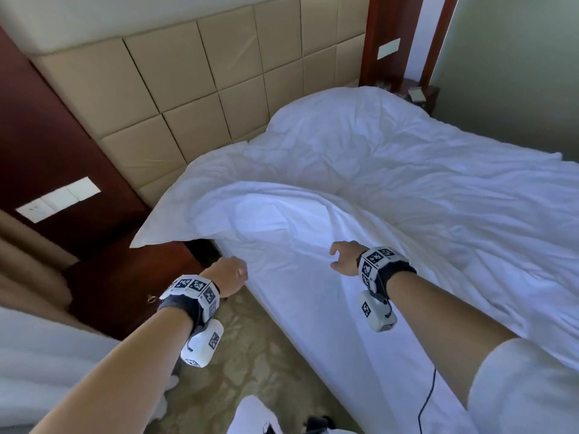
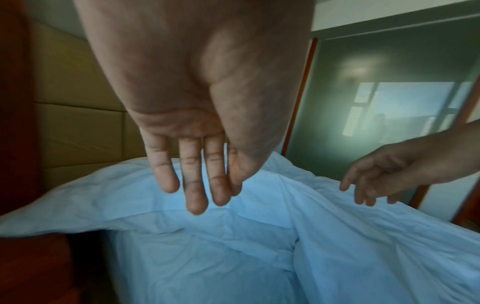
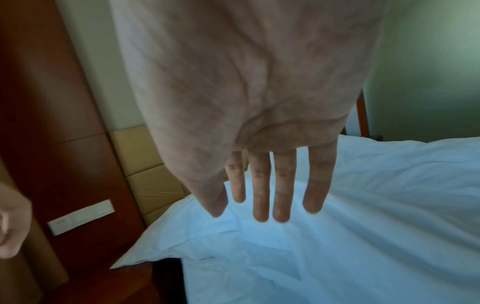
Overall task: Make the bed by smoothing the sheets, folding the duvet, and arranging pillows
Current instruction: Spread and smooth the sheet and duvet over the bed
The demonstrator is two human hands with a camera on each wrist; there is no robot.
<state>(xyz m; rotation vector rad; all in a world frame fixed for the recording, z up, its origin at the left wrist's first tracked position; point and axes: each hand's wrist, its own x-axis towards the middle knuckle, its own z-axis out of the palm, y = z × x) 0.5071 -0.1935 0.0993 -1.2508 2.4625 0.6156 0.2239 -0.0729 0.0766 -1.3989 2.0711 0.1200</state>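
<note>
A white duvet (image 1: 423, 189) lies rumpled across the bed, its near edge folded back over the white sheet (image 1: 300, 277). A white pillow (image 1: 175, 211) sits at the head, its corner overhanging the bed's left side. A second pillow bulges under the duvet at the far end (image 1: 344, 104). My left hand (image 1: 233, 272) hovers at the bed's near left edge, fingers straight (image 2: 194, 185), holding nothing. My right hand (image 1: 343, 256) floats just above the sheet, fingers straight and spread (image 3: 270, 195), empty. The duvet fold (image 3: 272, 232) lies right beyond its fingertips.
A padded beige headboard (image 1: 194, 89) runs behind the bed. A dark wooden nightstand (image 1: 125, 286) stands left of the bed, under the pillow corner. Wall switches (image 1: 59, 198) sit on the wood panel. Patterned carpet (image 1: 250, 355) lies between me and the bed. A black cable (image 1: 427, 399) hangs by the mattress.
</note>
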